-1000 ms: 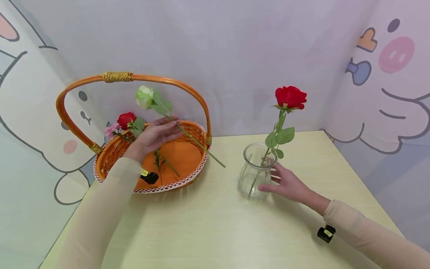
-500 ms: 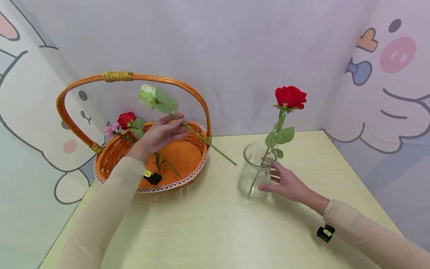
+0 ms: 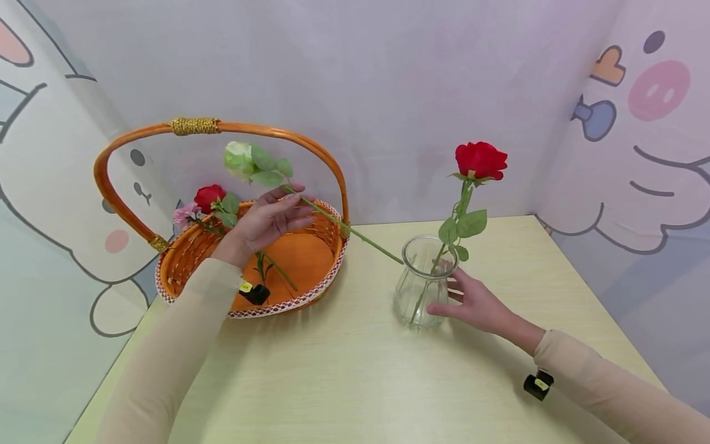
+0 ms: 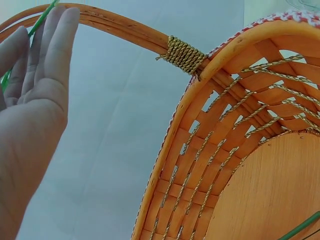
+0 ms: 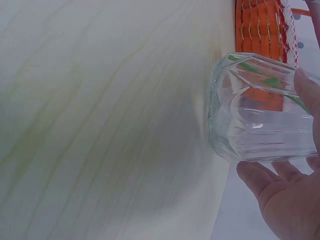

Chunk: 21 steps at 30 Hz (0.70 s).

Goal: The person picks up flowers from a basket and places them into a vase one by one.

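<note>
My left hand pinches the green stem of a pale green-white rose above the basket. The stem slants down to the right, its lower end right at the rim of a clear glass vase. In the left wrist view the stem crosses behind the thumb and between the fingers; the bloom is outside that view. My right hand holds the vase from its right side, thumb in front and fingers behind. One red rose leans to the right in the vase, its stem inside the glass.
An orange wicker basket with a tall arched handle stands at the left. Another red rose and a pink flower lie in it. Fabric walls with cartoon animals surround the pale wooden table.
My left hand has moved slightly right with the pale rose. Its stem end has travelled right, from beside the basket to the vase's rim. My right hand and the vase have stayed put.
</note>
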Motion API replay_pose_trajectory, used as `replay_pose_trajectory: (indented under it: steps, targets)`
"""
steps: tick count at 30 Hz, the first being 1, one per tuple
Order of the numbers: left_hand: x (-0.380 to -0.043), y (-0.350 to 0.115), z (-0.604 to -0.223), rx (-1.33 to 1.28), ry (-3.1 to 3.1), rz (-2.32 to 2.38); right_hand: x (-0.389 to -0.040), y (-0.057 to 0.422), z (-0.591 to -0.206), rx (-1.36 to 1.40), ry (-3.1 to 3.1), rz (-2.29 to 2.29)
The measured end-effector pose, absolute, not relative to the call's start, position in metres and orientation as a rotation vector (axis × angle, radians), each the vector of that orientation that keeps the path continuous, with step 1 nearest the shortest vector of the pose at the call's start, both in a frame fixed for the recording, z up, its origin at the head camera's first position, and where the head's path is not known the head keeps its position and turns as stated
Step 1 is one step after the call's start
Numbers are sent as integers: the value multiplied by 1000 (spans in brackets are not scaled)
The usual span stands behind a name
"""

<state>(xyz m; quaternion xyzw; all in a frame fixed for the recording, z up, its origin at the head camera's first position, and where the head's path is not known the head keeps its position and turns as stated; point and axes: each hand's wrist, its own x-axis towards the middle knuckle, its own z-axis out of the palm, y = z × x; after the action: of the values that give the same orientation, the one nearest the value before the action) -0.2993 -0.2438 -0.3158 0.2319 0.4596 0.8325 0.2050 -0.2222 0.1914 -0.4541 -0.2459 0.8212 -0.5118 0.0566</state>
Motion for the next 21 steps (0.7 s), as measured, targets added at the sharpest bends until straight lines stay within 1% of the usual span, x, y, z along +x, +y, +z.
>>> replay_pose_trajectory:
  steps: [9, 21]
  targets:
    - [-297, -236, -316, 711, 1278, 2312, -222, 193, -455, -743, 2495, -1548]
    - [-292, -223, -316, 912, 1287, 2187, -221, 193, -456, -738, 2494, -1554]
